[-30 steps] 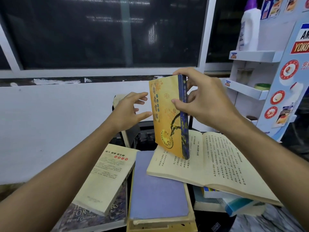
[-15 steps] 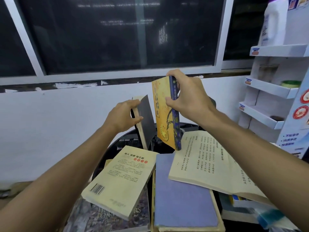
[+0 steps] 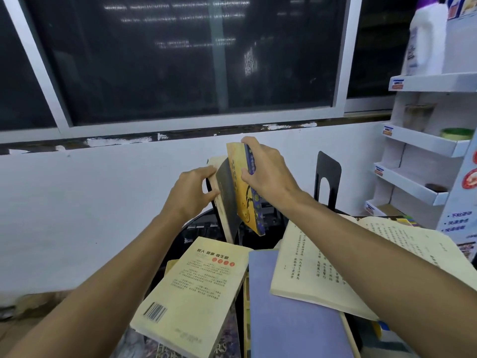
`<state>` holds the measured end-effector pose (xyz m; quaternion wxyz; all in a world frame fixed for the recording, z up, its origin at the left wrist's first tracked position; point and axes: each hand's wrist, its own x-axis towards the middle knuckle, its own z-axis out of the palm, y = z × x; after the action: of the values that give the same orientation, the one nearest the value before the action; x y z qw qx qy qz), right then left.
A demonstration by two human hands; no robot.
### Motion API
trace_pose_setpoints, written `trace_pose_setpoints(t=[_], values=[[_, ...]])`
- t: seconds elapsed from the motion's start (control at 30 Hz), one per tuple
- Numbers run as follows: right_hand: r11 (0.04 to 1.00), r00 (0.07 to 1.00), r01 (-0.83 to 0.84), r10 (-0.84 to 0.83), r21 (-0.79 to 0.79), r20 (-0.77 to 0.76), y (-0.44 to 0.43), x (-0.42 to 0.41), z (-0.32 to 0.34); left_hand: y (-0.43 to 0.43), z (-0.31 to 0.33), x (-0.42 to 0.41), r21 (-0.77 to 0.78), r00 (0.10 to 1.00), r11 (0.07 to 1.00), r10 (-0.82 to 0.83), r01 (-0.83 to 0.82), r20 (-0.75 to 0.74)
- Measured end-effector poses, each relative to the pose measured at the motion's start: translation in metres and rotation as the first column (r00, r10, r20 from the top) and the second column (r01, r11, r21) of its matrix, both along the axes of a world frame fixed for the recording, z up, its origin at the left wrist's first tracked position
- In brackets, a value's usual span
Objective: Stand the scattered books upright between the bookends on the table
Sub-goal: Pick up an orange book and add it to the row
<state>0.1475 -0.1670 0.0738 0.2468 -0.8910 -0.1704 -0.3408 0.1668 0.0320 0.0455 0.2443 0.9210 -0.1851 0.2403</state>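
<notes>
yellow book (image 3: 240,188) top pinched in right hand (image 3: 269,177) grip, left hand (image 3: 191,193) holding grey book (image 3: 227,196)

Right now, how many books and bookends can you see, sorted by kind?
Books held upright: 2, yellow book, dark book
Open book: 1
Closed books atop the pile: 2, cream book, blue book
Black bookend: 1
Total: 6, not counting books buried underneath.

Bare arms and hands, seen from above

The left hand (image 3: 192,193) and right hand (image 3: 269,177) are uncovered, with slim fingers (image 3: 251,142) and visible knuckles; both forearms are bare from the wrist to the frame's lower corners.
</notes>
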Motion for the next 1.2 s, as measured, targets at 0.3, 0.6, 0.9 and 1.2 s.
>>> trace_pose_setpoints(t=[0.3, 0.6, 0.9, 1.2], values=[[0.998, 0.998, 0.057, -0.057, 0.013, -0.001, 0.023, 0.027, -0.029, 0.0, -0.001, 0.003, -0.043, 1.0, 0.999, 0.015, -0.015, -0.018], [0.993, 0.997, -0.039, 0.045, 0.108, -0.06, 0.034, 0.03, -0.06, 0.001, -0.002, 0.004, -0.082, 0.999, 0.996, 0.033, -0.035, -0.035], [0.976, 0.989, -0.08, 0.103, 0.201, -0.106, 0.03, 0.034, -0.076, -0.001, -0.001, 0.002, -0.098, 0.998, 0.995, 0.032, -0.037, -0.05], [0.956, 0.938, -0.244, 0.275, 0.165, -0.209, 0.011, 0.031, -0.072, -0.005, 0.001, 0.0, -0.091, 0.996, 0.995, 0.038, -0.045, -0.078]])
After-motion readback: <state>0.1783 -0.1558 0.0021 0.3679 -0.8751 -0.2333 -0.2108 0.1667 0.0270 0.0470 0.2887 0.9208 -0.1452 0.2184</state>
